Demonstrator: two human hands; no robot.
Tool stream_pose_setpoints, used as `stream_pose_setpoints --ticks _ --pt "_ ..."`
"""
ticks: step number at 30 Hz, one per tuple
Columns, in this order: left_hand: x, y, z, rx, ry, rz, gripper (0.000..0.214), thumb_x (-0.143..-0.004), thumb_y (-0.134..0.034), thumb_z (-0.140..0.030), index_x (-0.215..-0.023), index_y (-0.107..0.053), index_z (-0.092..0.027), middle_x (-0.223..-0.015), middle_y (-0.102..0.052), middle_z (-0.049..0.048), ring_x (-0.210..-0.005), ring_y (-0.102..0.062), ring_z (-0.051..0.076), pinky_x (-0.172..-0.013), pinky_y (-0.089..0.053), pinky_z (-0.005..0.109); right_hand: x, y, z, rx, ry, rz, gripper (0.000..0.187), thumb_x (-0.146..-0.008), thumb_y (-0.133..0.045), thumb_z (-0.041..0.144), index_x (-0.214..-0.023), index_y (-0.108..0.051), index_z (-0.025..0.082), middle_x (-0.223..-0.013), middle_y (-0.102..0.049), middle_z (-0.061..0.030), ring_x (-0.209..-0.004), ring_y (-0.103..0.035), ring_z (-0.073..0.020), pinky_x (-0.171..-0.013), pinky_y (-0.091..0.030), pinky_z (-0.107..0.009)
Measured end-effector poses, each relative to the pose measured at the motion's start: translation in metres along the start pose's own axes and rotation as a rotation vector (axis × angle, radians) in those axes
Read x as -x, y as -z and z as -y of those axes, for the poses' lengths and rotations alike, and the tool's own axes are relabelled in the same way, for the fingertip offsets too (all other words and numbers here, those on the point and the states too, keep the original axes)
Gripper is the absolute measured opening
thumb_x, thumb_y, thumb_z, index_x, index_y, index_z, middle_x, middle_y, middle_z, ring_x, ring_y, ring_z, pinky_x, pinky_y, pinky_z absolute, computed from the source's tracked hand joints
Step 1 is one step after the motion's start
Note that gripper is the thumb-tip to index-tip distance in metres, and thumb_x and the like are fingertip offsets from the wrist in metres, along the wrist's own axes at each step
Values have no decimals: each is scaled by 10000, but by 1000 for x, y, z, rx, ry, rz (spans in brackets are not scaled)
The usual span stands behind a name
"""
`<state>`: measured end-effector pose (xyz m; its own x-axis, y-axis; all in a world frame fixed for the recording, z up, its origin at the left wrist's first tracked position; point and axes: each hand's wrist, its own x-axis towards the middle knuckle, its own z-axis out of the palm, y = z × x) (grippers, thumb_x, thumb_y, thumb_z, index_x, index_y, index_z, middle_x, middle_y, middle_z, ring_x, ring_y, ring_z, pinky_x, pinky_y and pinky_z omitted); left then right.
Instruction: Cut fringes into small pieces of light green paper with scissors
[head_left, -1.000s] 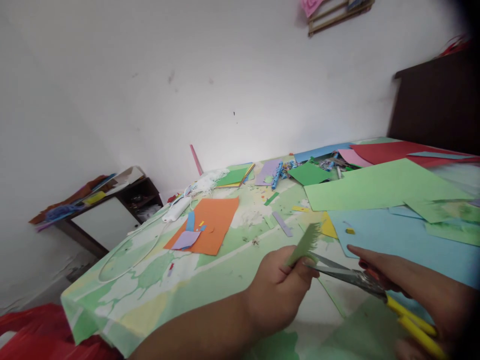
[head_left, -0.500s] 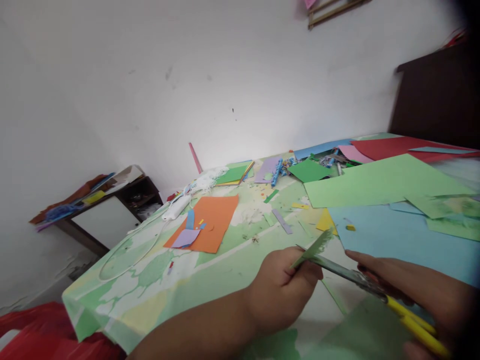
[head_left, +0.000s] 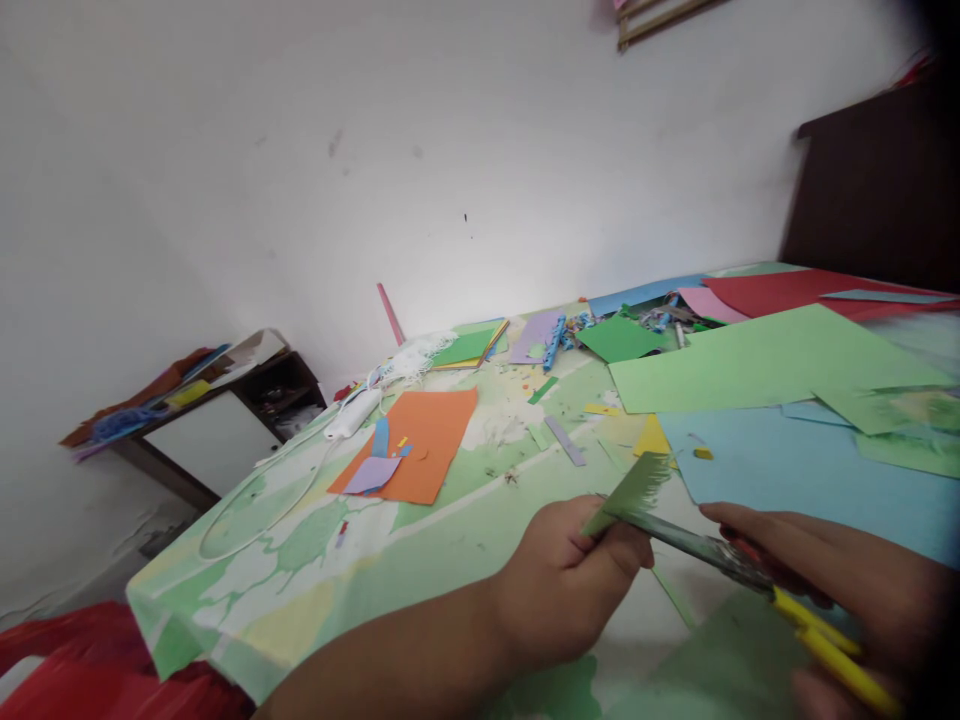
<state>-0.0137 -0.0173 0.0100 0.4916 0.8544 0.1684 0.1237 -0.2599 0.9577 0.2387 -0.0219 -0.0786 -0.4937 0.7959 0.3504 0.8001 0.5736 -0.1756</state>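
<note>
From my end, the left hand (head_left: 574,575) has the green strip (head_left: 634,485) pinched between thumb and curled fingers, raised over the near part of the table, its fringed edge turned right. The right hand (head_left: 840,560) is wrapped around the scissors (head_left: 705,550) by their yellow handles; dark shading at the picture's edge hides part of that grip, so I can't tell how far the handles are spread. The blades look nearly together, reaching left to the strip, close to the left thumb.

That closeness worries me most: a cut running too far left could nick the thumb, and the strip hides where the tips end. Too deep a cut could sever the strip, since the uncut band beside the thumb looks narrow. The thin paper could also bend between the blades instead of cutting, if the pinch slackens.

For moving, I'd judge the easiest room to be left, over the tablecloth (head_left: 442,570) between the forearm and the orange sheet (head_left: 442,430). To the right, the blue sheet (head_left: 780,480) lies just beyond the right hand, where a low sweep could drag it. Far left, the white cable (head_left: 296,525) loops near the table's edge.
</note>
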Motion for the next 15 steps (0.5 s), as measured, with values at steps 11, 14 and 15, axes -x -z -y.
stream_pose_setpoints --ticks 11,14,15 --pt "-1 0 10 351 119 89 427 -775 -550 -492 -540 -411 -163 -453 -333 -59 -423 -265 41 -413 -186 218 -13 16 15 44 34 -109 810 -596 -582 409 -1305 -192 367 -1061 -628 7 -879 -636 -263 -696 -555 -343" --pt "-1 -1 12 370 117 88 447 -754 -574 -511 -526 -415 -161 -440 -338 -58 -414 -271 39 -411 -185 221 -11 14 12 52 23 -122 770 -615 -573 401 -1302 -226 356 -1084 -619 -4 -904 -630 -268 -715 -553 -359" --pt "0 -1 13 379 116 88 445 -752 -579 -510 -529 -420 -159 -439 -341 -58 -413 -273 39 -410 -184 222 -10 13 11 45 17 -115 775 -613 -584 403 -1303 -235 349 -1087 -616 -9 -913 -626 -274 -726 -551 -369"
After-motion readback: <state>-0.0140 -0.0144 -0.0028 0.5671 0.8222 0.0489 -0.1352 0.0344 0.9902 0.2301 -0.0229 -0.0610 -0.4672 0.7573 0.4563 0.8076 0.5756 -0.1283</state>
